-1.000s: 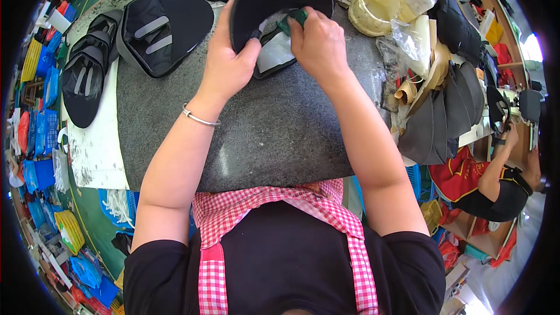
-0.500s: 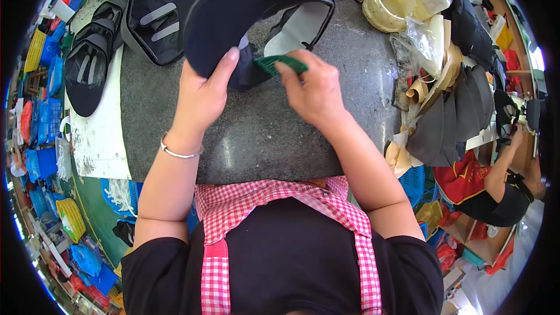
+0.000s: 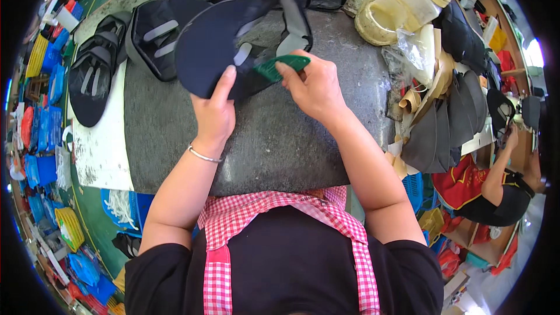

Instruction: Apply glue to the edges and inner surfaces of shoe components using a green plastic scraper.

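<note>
Left hand (image 3: 214, 116) grips the black shell (image 3: 204, 46) toward the surface's (image 3: 280, 146) far edge, thumb on top, likely steadying it for the green scraper (image 3: 273, 70) pinched in right hand (image 3: 318, 86).

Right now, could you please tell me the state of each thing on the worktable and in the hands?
Left hand: closed on the black piece's near edge
Right hand: pinching the green tool
Black piece: held over the worktable
Green tool: held at the black piece; contact unclear
Yellowed tub: open
Clear plastic: crumpled
Dark grey curved sheets: overlapping
</note>
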Demonstrator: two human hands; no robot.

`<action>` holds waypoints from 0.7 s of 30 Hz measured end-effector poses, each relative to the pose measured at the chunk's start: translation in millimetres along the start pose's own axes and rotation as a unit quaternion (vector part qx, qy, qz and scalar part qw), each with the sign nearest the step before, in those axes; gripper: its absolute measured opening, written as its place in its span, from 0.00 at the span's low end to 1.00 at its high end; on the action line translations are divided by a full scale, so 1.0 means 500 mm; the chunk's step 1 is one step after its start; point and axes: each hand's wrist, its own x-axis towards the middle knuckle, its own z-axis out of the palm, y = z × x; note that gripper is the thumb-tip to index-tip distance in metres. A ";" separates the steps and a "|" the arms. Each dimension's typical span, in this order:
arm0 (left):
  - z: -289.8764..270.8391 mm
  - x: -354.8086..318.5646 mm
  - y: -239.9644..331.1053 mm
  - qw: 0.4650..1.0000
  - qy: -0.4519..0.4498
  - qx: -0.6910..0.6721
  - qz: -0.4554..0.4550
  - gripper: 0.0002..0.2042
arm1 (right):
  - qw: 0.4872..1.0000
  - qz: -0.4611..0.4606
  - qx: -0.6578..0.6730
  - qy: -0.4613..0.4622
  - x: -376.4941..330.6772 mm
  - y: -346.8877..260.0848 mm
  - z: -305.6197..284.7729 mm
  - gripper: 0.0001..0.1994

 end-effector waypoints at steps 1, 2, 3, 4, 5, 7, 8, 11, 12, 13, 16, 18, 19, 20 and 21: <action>-0.005 0.004 0.007 1.000 0.003 -0.016 -0.012 0.22 | 0.991 0.081 0.101 -0.024 0.001 -0.011 -0.009 0.07; -0.019 0.007 0.009 1.000 -0.006 -0.020 -0.011 0.22 | 0.992 0.078 0.097 -0.016 0.013 -0.016 -0.026 0.07; -0.033 0.008 0.008 1.000 0.007 -0.005 -0.004 0.22 | 0.982 0.084 0.169 0.025 0.022 -0.020 -0.059 0.08; -0.032 0.006 0.009 1.000 0.021 0.010 0.004 0.23 | 0.964 0.088 0.242 0.065 0.028 -0.021 -0.096 0.09; -0.025 0.007 0.013 1.000 0.021 -0.003 -0.001 0.23 | 0.968 0.080 0.198 0.132 0.045 -0.009 -0.141 0.09; -0.019 0.005 0.009 1.000 0.025 -0.018 -0.003 0.21 | 0.964 0.089 0.025 0.247 0.079 0.036 -0.236 0.11; -0.017 0.004 0.007 0.999 0.035 -0.032 -0.008 0.19 | 0.944 0.104 -0.108 0.293 0.092 0.061 -0.277 0.12; -0.013 0.003 0.006 0.999 0.019 -0.026 -0.003 0.18 | 0.915 0.156 -0.262 0.265 0.110 0.171 -0.338 0.14; -0.017 0.002 0.004 0.999 0.018 -0.027 -0.001 0.18 | 0.929 0.125 -0.239 0.254 0.108 0.163 -0.323 0.14; -0.021 0.000 0.002 1.000 0.019 -0.025 -0.007 0.18 | 0.928 0.115 -0.256 0.247 0.111 0.177 -0.320 0.13; -0.029 -0.001 -0.002 1.000 0.023 -0.018 -0.006 0.18 | 0.940 0.163 -0.208 0.215 0.125 0.176 -0.322 0.12; -0.030 -0.001 -0.001 1.000 0.026 -0.014 -0.003 0.18 | 0.945 0.223 -0.145 0.188 0.129 0.175 -0.331 0.11; -0.029 -0.001 -0.001 1.000 0.025 -0.012 -0.002 0.18 | 0.951 0.229 -0.051 0.202 0.129 0.189 -0.339 0.11; -0.027 -0.002 -0.001 1.000 0.024 -0.010 -0.001 0.18 | 0.948 0.233 0.043 0.213 0.128 0.205 -0.348 0.10; -0.026 -0.002 0.000 1.000 0.024 -0.011 -0.001 0.18 | 0.945 0.242 0.070 0.209 0.133 0.211 -0.354 0.10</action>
